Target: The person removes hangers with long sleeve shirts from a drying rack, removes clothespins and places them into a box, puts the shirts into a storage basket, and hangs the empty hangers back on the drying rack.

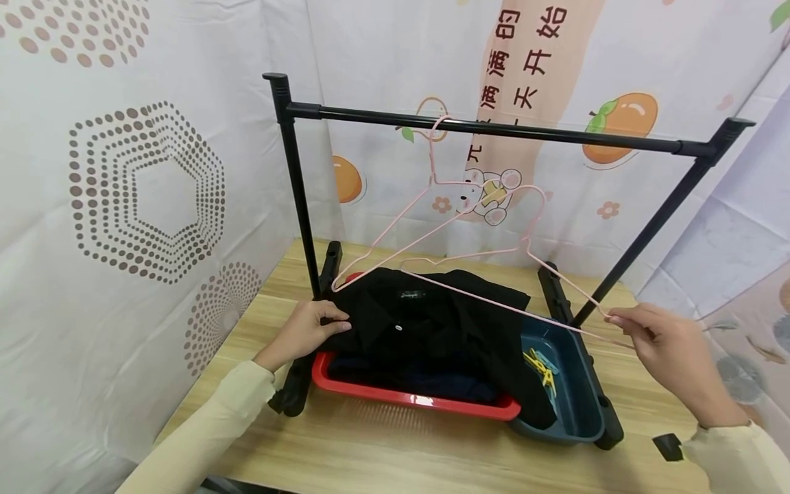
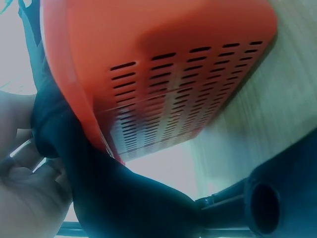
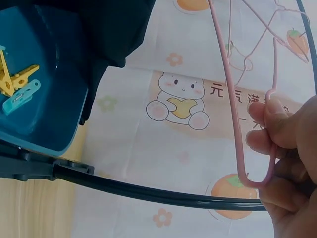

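Note:
My right hand pinches one end of a pink wire hanger, which stretches across toward the middle, its hook unattached and above the clothes. At the left, my left hand holds the edge of a black shirt between thumb and fingers. The shirt, with a small white button, lies spread over a red basket, and one part drapes over a blue basin. A second pink hanger hangs by its hook from the black rail, partly crossing behind the held one.
The rack's black posts and feet flank both containers on a wood-grain table. Yellow and light-blue clothespins lie in the basin. Dark clothing sits under the shirt in the basket. Printed curtains enclose the back and sides.

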{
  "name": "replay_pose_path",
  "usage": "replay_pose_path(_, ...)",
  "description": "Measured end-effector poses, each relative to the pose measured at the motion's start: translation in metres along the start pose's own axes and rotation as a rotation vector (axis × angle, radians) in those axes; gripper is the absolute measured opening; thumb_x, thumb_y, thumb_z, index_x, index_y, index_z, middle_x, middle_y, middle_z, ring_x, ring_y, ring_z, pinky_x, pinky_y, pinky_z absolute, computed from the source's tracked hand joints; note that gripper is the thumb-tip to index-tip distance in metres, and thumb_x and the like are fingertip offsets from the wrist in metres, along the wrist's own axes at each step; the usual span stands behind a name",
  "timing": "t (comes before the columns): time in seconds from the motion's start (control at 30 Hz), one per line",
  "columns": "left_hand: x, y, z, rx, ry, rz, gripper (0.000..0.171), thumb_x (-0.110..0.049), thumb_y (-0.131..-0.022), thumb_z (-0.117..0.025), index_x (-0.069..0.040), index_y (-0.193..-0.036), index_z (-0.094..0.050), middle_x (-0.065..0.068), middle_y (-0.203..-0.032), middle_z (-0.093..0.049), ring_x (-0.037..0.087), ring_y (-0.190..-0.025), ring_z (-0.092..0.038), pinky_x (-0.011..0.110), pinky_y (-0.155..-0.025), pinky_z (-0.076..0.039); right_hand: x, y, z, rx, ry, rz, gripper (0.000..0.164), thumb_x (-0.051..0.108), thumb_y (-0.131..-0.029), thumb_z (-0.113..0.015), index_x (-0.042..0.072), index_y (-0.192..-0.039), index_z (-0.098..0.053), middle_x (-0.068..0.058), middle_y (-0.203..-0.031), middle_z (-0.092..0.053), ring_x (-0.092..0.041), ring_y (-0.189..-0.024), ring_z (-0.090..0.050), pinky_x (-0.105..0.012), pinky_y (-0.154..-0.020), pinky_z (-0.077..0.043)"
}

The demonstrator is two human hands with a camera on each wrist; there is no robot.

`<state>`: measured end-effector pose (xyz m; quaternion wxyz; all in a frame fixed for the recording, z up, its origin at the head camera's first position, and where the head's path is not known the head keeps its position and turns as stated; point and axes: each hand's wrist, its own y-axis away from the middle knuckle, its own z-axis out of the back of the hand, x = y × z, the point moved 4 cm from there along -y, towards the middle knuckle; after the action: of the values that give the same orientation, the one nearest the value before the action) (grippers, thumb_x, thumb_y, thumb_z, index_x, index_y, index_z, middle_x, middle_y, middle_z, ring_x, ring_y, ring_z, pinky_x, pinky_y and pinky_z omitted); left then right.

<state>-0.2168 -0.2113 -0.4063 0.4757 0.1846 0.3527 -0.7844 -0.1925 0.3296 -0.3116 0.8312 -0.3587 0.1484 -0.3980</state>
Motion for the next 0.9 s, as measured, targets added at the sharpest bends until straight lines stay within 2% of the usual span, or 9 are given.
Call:
replay_pose_path(0.1,0.002,0.002,-0.001,0.025,-0.006,0.008,0.013,-0.01,-0.088,-0.082,-0.005,-0.101,-0.082,0.001,-0.092,-0.075,0.017,-0.084,-0.07,0.033,-0.073,-0.056,-0.001,-0.001,0.003,-0.006,0.019,-0.008,0.028,-0.016,-0.077,-0.076,0.003,-0.097,-0.08,-0.004,-0.082,-0.073,0.005,-0.061,-0.044,-0.017,-0.054,-0.037)
replay_pose_path(0.23,0.005,0.004,-0.003,0.048,-0.009,0.014,0.013,-0.011,-0.089,-0.081,-0.006,-0.101,-0.082,0.0,-0.092,-0.075,0.015,-0.083,-0.069,0.031,-0.071,-0.055,-0.003,-0.004,0.008,-0.015,0.048,-0.034,0.027,-0.016,-0.072,-0.08,0.002,-0.092,-0.08,-0.006,-0.076,-0.071,0.005,-0.057,-0.041,-0.016,-0.051,-0.034)
replay_pose_path(0.4,0.006,0.004,-0.002,0.06,-0.014,0.015,0.013,-0.012,-0.09,-0.081,-0.006,-0.102,-0.082,-0.001,-0.093,-0.075,0.013,-0.084,-0.068,0.03,-0.072,-0.054,-0.007,-0.008,0.016,-0.021,0.108,-0.074,0.012,-0.01,-0.082,-0.078,0.001,-0.089,-0.079,-0.006,-0.068,-0.067,0.005,-0.053,-0.035,-0.018,-0.047,-0.03)
replay_pose_path(0.6,0.006,0.004,-0.003,0.072,-0.01,0.009,0.014,-0.012,-0.09,-0.08,-0.007,-0.103,-0.082,-0.001,-0.093,-0.075,0.013,-0.085,-0.068,0.031,-0.073,-0.054,-0.014,-0.009,0.027,-0.008,0.14,-0.146,0.002,-0.009,-0.086,-0.075,-0.007,-0.087,-0.076,-0.013,-0.067,-0.065,0.001,-0.051,-0.03,-0.019,-0.045,-0.025)
replay_pose_path(0.77,0.009,0.004,-0.004,0.078,-0.016,0.012,0.014,-0.013,-0.091,-0.08,-0.007,-0.104,-0.082,-0.002,-0.094,-0.075,0.013,-0.087,-0.068,0.032,-0.075,-0.054,-0.02,-0.01,0.036,0.0,0.169,-0.196,0.008,-0.009,-0.084,-0.077,-0.009,-0.092,-0.075,-0.021,-0.074,-0.069,0.0,-0.052,-0.033,-0.017,-0.046,-0.027)
replay_pose_path(0.9,0.011,0.004,-0.005,0.066,-0.016,0.013,0.014,-0.012,-0.09,-0.081,-0.008,-0.103,-0.082,-0.003,-0.093,-0.075,0.014,-0.088,-0.069,0.032,-0.075,-0.055,-0.024,-0.012,0.042,0.001,0.183,-0.199,0.011,-0.01,-0.084,-0.077,-0.009,-0.095,-0.075,-0.025,-0.078,-0.07,0.003,-0.052,-0.033,-0.016,-0.046,-0.028)
